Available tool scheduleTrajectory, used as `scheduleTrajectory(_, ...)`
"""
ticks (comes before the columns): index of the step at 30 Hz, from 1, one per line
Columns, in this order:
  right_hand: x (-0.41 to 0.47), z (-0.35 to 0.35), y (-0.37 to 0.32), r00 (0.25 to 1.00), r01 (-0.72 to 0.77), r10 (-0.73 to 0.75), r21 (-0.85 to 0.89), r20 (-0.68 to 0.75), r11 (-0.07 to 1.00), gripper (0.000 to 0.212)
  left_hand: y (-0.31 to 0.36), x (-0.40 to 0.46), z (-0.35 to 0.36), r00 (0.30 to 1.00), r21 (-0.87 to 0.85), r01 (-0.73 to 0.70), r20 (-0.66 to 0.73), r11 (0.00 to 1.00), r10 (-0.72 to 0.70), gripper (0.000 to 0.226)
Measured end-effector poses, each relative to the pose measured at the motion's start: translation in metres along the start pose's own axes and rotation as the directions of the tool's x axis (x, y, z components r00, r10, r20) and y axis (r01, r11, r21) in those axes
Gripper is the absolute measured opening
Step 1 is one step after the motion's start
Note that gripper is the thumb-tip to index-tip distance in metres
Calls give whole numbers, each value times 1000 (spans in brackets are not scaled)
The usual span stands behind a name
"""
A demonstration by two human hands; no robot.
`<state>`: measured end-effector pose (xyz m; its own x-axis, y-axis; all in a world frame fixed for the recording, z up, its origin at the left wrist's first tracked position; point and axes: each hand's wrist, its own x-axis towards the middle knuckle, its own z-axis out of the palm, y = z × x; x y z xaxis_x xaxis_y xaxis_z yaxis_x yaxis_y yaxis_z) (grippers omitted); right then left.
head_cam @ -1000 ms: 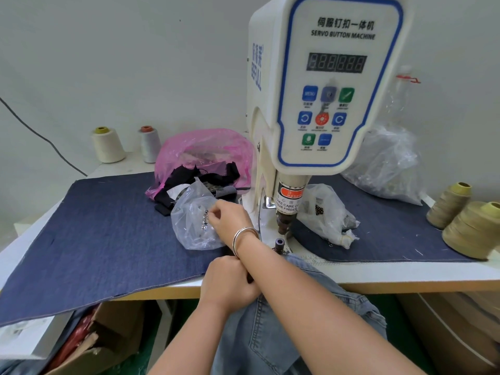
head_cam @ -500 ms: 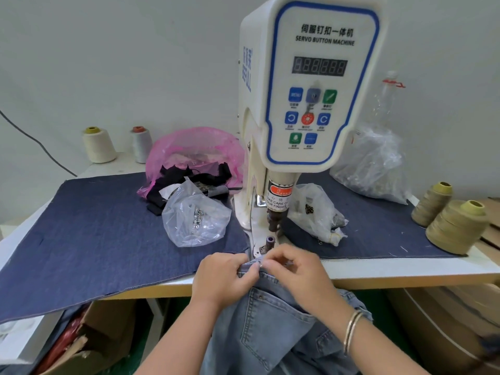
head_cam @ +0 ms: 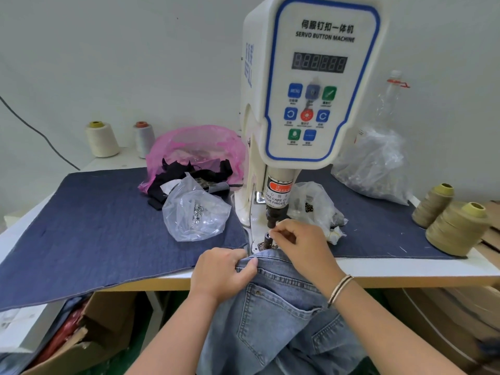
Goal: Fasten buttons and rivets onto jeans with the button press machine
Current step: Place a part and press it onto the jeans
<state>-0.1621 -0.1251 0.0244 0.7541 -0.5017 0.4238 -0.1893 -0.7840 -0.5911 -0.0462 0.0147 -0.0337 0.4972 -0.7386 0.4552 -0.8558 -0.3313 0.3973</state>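
Head view: left grip holds jeans edge, apparently below die.

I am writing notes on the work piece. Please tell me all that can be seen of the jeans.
The jeans are light blue denim, faded, with stitched seams and a back pocket with a small rivet at its corner. They hang off the table's front edge, waistband up near the machine's lower die. The left hand grips the waistband edge; the right hand reaches over it, fingertips pinched at the die.

matt denim jeans, glossy plastic machine
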Motion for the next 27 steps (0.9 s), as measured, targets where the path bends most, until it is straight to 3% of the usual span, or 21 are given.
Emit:
scheduleTrajectory(8, -1, 3, 3, 999, -9, 10, 29, -33, 1000, 6, 1, -1, -1, 1000, 3, 7, 4, 1000, -7, 44)
scheduleTrajectory(13, -8, -3, 4, 996, 83, -85, -78, -22, 993, 14, 1, 0, -2, 1000, -18, 13, 22, 1000, -13, 44)
scheduleTrajectory(17, -35, -16, 4, 988, 151, -149, 42, -39, 988, 12, 2, 2, -3, 994, -50, 96, 58, 994, -93, 47)
scheduleTrajectory(19, -57, -19, 5, 972, 185, -191, 58, 136, 981, 17, 1, 6, -6, 982, -144, 164, 119, 976, -147, 48)
scheduleTrajectory(21, -72, -18, 11, 935, 232, -214, -30, 281, 972, 19, 2, 10, -16, 969, -378, 216, 197, 900, -150, 46)
scheduleTrajectory(23, -77, -18, 18, 932, 228, -181, -119, 315, 966, 25, 7, 15, -27, 969, -597, 228, 218, 769, -118, 49)
scheduleTrajectory(27, -66, -25, 16, 925, 236, -162, -185, 343, 954, 32, 24, 29, -50, 988, -783, 152, 126, 603, -86, 54)
